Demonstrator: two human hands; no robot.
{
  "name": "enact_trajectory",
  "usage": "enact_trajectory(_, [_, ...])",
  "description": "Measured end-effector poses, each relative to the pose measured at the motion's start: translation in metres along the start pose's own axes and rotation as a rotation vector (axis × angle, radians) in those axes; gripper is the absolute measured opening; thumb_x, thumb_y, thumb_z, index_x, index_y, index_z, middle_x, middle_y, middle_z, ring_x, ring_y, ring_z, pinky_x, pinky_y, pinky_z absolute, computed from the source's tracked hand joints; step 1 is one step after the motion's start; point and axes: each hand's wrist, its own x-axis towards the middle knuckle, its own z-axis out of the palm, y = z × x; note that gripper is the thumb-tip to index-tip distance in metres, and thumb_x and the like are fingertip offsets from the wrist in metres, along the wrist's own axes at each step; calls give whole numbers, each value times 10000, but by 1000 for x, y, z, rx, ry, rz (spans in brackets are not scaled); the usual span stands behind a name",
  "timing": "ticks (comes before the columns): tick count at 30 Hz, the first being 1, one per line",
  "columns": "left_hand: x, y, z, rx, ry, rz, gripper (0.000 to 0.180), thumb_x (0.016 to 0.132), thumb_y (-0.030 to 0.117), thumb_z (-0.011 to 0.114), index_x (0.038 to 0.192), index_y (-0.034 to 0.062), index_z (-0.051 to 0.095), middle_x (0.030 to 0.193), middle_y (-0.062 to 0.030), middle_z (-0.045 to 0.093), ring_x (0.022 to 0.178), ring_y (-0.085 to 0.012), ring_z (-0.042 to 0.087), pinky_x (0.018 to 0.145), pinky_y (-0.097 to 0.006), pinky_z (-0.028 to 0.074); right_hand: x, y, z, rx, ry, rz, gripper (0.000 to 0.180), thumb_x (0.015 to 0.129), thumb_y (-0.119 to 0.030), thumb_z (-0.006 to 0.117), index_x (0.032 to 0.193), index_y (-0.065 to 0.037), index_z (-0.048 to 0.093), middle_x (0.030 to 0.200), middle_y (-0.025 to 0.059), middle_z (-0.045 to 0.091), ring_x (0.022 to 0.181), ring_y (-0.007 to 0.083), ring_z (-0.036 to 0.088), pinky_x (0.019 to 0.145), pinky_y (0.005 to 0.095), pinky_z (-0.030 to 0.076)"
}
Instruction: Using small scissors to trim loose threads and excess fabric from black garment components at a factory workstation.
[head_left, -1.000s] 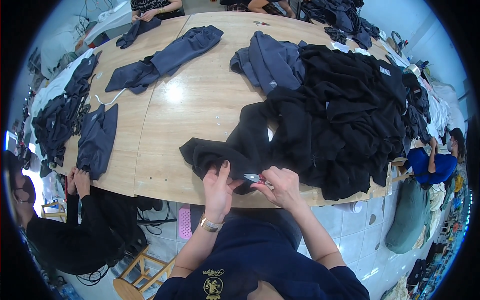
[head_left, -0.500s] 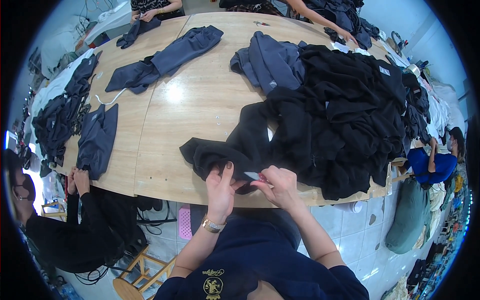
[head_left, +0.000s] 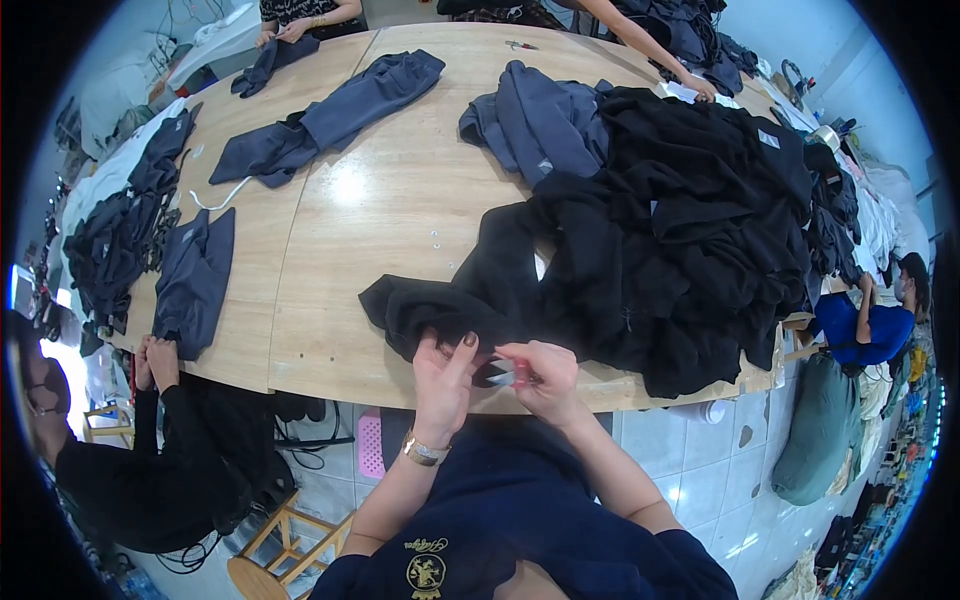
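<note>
Garment: black, soft, matte cloth garment, bunched and creased, at front edge of pale wood-grain table.
Left hand: grasped garment's near fold, thumb up.
Right hand: clenched round small red-handled metal snips, blades just beside left fingers.
Edges: table ended just under hands; wood surface ran left of garment; big black cloth heap bounded right.
Vs half second earlier: blades sat lower, right hand slightly further left.

A crumpled black cloth garment lies at frame centre — red-handled thread snips just below, silvery blades pointing left.
</note>
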Motion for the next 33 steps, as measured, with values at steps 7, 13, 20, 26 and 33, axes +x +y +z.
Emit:
enact_trajectory(7, [3, 13, 4, -86, 24, -8, 301, 888, 51, 507, 1170, 38, 404, 1079, -94, 543, 969, -206, 578, 795, -371, 518, -15, -9, -20, 55, 107, 78, 111, 696, 17, 633, 797, -15, 599, 648, 67, 594, 517, 142, 547, 480, 223, 393])
enact_trajectory(13, [5, 13, 3, -84, 4, 2, 310, 882, 47, 517, 1172, 37, 406, 1064, -86, 543, 959, -193, 572, 790, -364, 513, -12, -1, -26, -67, -38, 264, 210, 710, -136, 713, 764, -3, 560, 618, 79, 521, 489, 203, 515, 438, 278, 374])
enact_trajectory(20, [5, 13, 1, -54, 6, 31, 320, 883, 40, 513, 1183, 40, 403, 1061, -81, 544, 950, -178, 572, 781, -342, 516, -6, 5, -25, -296, -215, 152, 293, 727, -286, 706, 707, -44, 541, 639, 80, 523, 504, 242, 539, 440, 306, 408])
enact_trajectory(26, [3, 12, 4, -44, 3, 44, 302, 882, 40, 517, 1165, 35, 409, 1037, -74, 541, 924, -167, 572, 761, -331, 520, -3, 3, -24, -359, -251, 108, 315, 727, -333, 700, 699, -65, 538, 635, 64, 513, 495, 235, 531, 433, 310, 400])
enact_trajectory(33, [3, 9, 6, -26, -1, 52, 291, 871, 36, 538, 1137, 33, 420, 1014, -71, 538, 900, -154, 572, 748, -319, 522, 0, 4, -23, -357, -275, 109, 312, 716, -312, 713, 696, -52, 541, 652, 68, 529, 513, 240, 539, 454, 312, 404])
